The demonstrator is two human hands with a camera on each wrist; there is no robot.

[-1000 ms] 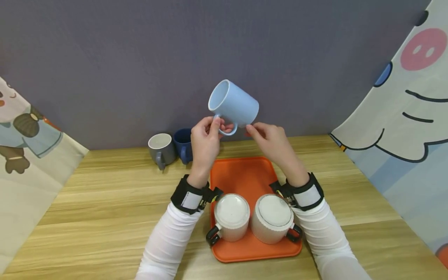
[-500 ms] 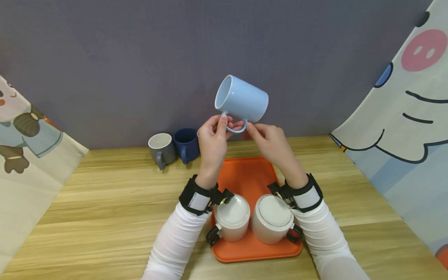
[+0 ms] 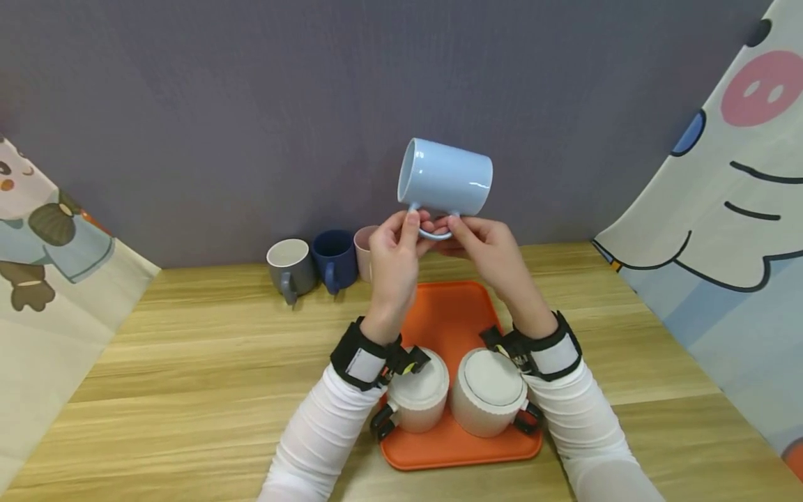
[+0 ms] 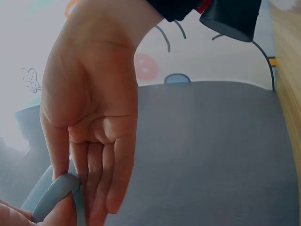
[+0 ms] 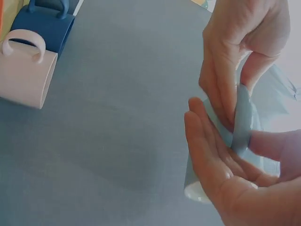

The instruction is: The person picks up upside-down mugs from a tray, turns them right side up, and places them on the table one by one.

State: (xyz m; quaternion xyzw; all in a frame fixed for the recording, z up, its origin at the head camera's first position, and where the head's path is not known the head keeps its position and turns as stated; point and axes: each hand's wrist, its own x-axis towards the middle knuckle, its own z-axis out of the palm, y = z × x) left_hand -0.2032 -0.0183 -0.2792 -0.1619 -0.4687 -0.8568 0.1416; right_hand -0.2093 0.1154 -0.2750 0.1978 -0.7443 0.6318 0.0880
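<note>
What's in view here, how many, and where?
table: one, yellowish, underneath
tray: one, orange, on table
black-handled mugs: two, off-white, on tray
grey mug: one, grey, table's rear left
navy mug: one, navy, beside it
pink mug: one, pink, right of navy
held mug: one, light blue, sideways in midair
backdrop: one, grey, behind
cartoon panels: two, multicoloured, either side
wrist straps: two, black, bearing cameras
sleeves: two, white, both forearms
left hand: one, bare, fingers pinching held mug's handle
right hand: one, bare, pinching it too

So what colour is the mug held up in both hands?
The mug is light blue; it shows best in the head view.
</note>
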